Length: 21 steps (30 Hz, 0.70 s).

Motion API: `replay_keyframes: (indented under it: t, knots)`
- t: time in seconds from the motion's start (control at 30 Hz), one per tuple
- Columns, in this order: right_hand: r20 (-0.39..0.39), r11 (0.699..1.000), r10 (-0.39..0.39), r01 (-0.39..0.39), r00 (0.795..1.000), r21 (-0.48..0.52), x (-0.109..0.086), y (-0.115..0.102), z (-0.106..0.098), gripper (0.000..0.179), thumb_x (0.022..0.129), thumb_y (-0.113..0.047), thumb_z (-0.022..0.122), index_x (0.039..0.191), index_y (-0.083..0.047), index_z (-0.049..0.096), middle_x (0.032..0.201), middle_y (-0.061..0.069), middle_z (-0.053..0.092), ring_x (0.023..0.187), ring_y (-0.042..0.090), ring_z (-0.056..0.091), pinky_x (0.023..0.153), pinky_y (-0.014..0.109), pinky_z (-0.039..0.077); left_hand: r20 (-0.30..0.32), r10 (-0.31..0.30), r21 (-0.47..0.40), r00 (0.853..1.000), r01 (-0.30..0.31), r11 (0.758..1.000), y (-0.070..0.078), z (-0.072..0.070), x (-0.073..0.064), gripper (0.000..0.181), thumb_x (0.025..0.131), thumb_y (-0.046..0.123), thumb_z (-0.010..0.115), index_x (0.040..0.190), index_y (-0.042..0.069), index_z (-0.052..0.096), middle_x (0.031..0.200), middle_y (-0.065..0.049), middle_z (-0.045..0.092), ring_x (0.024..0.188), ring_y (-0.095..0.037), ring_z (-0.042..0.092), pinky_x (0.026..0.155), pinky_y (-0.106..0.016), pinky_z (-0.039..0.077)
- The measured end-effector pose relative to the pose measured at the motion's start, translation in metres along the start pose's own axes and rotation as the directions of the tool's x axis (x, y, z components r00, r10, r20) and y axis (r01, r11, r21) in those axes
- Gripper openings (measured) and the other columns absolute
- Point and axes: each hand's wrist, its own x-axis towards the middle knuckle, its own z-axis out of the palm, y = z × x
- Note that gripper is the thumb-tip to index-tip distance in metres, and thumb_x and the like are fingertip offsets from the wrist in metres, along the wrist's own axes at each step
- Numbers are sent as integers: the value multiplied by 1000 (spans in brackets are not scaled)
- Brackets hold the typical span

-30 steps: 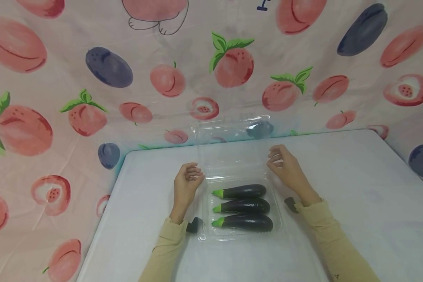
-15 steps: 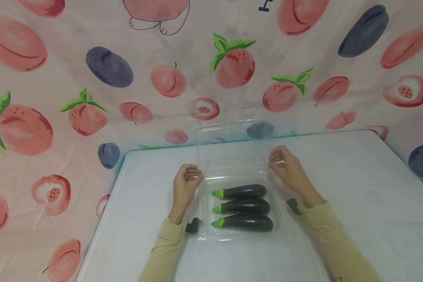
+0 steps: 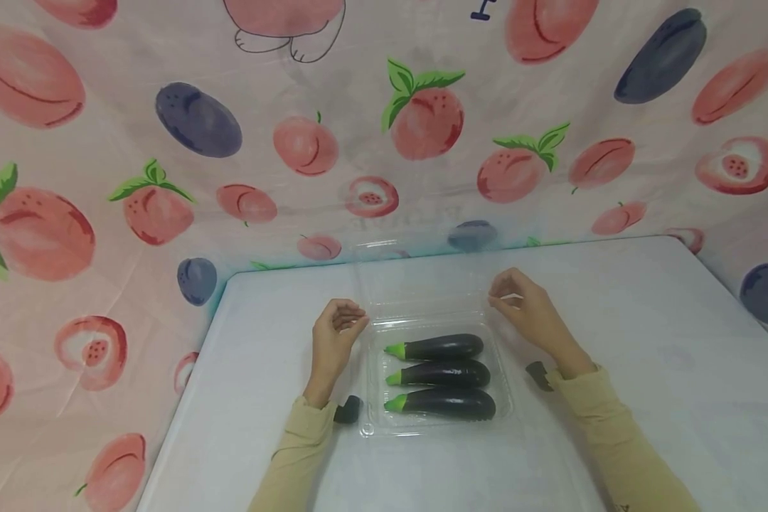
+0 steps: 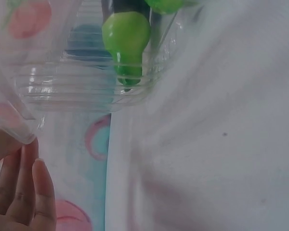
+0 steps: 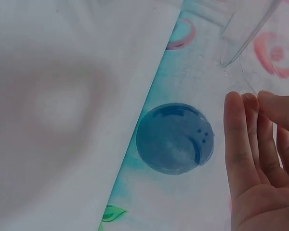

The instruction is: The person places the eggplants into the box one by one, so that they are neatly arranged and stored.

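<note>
Three dark purple eggplants (image 3: 444, 374) lie side by side in the base of a clear plastic clamshell container (image 3: 505, 419), green stem ends to the left. Its see-through lid (image 3: 422, 284) is raised behind them. At the left rear corner, my left hand (image 3: 337, 333) pinches the lid's edge between thumb and fingertip; in the left wrist view a plastic corner (image 4: 29, 137) sits at those fingertips. My right hand (image 3: 525, 309) pinches the opposite side of the lid. A thin clear edge (image 5: 248, 89) shows between its fingertips in the right wrist view.
The container stands on a white-covered table (image 3: 262, 427). A fruit-print cloth (image 3: 358, 107) hangs behind and to the sides of the table. Dark wrist-worn cameras, left (image 3: 348, 410) and right (image 3: 539, 375), sit beside the sleeves.
The lid's upper edge has come down in the head view. My right hand has shifted slightly right and toward me, the left barely leftward. The eggplants and container base have stayed in place.
</note>
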Motion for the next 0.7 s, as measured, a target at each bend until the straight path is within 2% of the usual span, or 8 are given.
replay_keyframes:
  t: [0.37, 0.6, 0.7]
  knots:
    - [43, 1000, 4, -4, 999, 1, -5, 0, -5, 15, 89, 3, 69, 99, 0, 58, 94, 9, 63, 94, 27, 65, 85, 33, 61, 27, 26, 3, 999, -26, 1000, 1, -3, -1, 19, 85, -6, 72, 100, -11, 61, 98, -25, 69, 94, -38, 68, 86, -36, 59]
    - [62, 999, -33, 32, 998, 15, -9, -2, -6, 14, 88, 3, 71, 96, -2, 61, 91, 6, 63, 93, 22, 65, 84, 30, 61, 32, 42, 10, 999, -42, 999, -1, -5, -3, 17, 84, -7, 74, 97, -10, 63, 97, -22, 70, 93, -36, 69, 87, -38, 60]
    - [80, 999, -35, 34, 996, 18, -11, -2, -7, 13, 88, 5, 70, 96, 0, 62, 92, 8, 63, 93, 23, 65, 85, 33, 61, 36, 55, 10, 998, -56, 998, -1, -6, -5, 16, 83, -7, 74, 95, -10, 64, 96, -23, 70, 93, -37, 69, 88, -40, 60]
